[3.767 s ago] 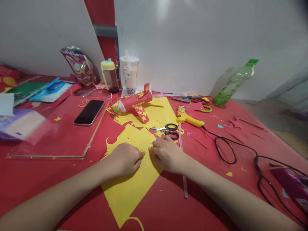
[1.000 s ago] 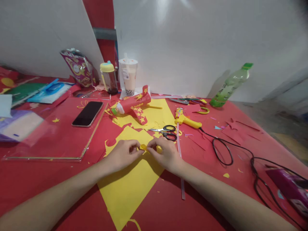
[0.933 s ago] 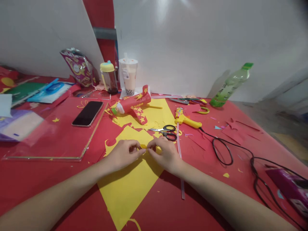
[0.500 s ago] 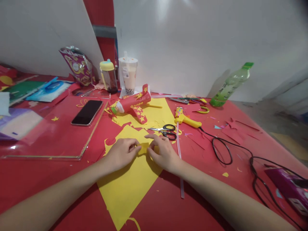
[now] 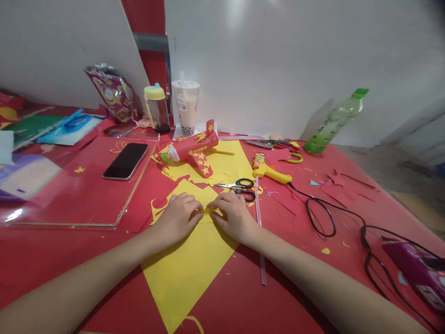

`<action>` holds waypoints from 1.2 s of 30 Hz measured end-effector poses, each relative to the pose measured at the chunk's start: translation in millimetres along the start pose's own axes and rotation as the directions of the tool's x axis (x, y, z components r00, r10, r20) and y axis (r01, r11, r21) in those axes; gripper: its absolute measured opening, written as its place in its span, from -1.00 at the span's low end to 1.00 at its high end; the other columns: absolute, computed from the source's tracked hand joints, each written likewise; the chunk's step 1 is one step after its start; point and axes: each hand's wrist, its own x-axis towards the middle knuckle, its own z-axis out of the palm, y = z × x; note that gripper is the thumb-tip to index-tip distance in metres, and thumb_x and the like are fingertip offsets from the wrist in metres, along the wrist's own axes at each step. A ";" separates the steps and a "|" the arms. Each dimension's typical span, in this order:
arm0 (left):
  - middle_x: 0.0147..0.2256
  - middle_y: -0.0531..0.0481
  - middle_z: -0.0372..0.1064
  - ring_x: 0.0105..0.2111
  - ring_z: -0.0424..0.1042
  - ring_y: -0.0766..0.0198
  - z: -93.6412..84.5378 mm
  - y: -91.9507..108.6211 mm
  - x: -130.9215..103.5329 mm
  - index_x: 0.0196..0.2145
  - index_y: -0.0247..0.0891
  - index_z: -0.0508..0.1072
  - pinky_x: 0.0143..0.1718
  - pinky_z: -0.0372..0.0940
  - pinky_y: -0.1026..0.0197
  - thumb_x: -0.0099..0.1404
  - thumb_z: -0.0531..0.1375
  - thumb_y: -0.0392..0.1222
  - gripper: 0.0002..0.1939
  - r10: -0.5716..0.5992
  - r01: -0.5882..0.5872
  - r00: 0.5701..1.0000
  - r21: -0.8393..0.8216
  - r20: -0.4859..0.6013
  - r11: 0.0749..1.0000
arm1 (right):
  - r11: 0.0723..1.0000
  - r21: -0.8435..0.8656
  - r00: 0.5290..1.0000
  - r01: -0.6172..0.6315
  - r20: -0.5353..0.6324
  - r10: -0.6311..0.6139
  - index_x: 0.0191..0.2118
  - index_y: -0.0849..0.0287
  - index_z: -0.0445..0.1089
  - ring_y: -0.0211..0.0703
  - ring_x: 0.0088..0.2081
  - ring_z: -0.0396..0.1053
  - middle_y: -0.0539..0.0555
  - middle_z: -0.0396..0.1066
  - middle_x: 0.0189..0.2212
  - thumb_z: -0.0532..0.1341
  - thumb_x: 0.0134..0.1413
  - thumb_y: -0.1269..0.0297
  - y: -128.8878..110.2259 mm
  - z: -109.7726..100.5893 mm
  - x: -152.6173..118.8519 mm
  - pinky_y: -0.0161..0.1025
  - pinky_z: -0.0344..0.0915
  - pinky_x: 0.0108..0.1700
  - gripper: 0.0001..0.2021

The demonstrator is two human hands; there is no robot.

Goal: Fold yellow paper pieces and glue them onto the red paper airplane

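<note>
Between the fingertips of my two hands is a small piece of yellow paper (image 5: 206,211), seen nearly edge-on. My left hand (image 5: 179,215) pinches its left end, with thumb and fingers closed. The right end is pinched by my right hand (image 5: 233,218). Both hands are over a large yellow paper sheet (image 5: 187,273) that lies on the red table. Just beyond my right hand rest black-handled scissors (image 5: 239,185), blades pointing left. Farther back, a red paper plane (image 5: 194,147) decorated with yellow stars lies on another yellow sheet (image 5: 231,164).
A yellow glue gun (image 5: 271,174) with a black cord lies to the right, near a clear glue stick (image 5: 259,218) and a purple power strip (image 5: 417,271). At left is a phone (image 5: 125,161). A drink cup (image 5: 187,109) and green bottle (image 5: 335,123) stand behind.
The right hand's raised index finger has come down onto the small yellow paper. That piece now shows as a narrow strip instead of a wider face.
</note>
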 end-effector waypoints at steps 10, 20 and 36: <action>-0.55 0.04 0.28 -0.44 0.22 0.28 0.1 -1.8 -3.2 -0.52 -0.27 0.42 -0.39 -0.04 0.20 0.21 0.09 -0.28 -0.81 0.227 -0.215 0.972 0.157 -0.062 0.964 | 0.920 -0.204 0.931 0.334 -0.083 -0.356 -0.51 0.14 0.41 -0.28 -0.42 0.17 -0.03 0.32 -0.55 0.12 0.02 0.39 3.0 -4.8 -1.7 -0.13 -0.11 -0.13 -0.83; -0.53 0.06 0.24 -0.44 0.20 0.30 -16.4 5.3 -5.5 -0.49 -0.28 0.40 -0.33 -0.08 0.16 0.22 0.07 -0.17 -0.80 0.228 -0.239 0.969 0.144 0.090 0.960 | 0.877 -0.239 0.904 0.416 0.002 -0.428 -0.45 0.11 0.43 -0.26 -0.40 0.19 -0.02 0.36 -0.54 0.07 0.08 0.36 6.0 -12.2 -1.4 -0.09 -0.11 -0.07 -0.79; -0.51 0.04 0.26 -0.45 0.22 0.30 -16.7 4.3 -5.3 -0.43 -0.27 0.41 -0.34 -0.09 0.16 0.25 0.03 -0.24 -0.81 0.256 -0.274 0.959 0.180 0.119 0.945 | 0.890 -0.064 0.892 0.451 -0.010 -0.452 -0.33 0.14 0.40 -0.23 -0.32 0.27 -0.02 0.47 -0.41 0.09 0.10 0.33 7.3 -11.5 -0.6 -0.11 -0.04 -0.07 -0.86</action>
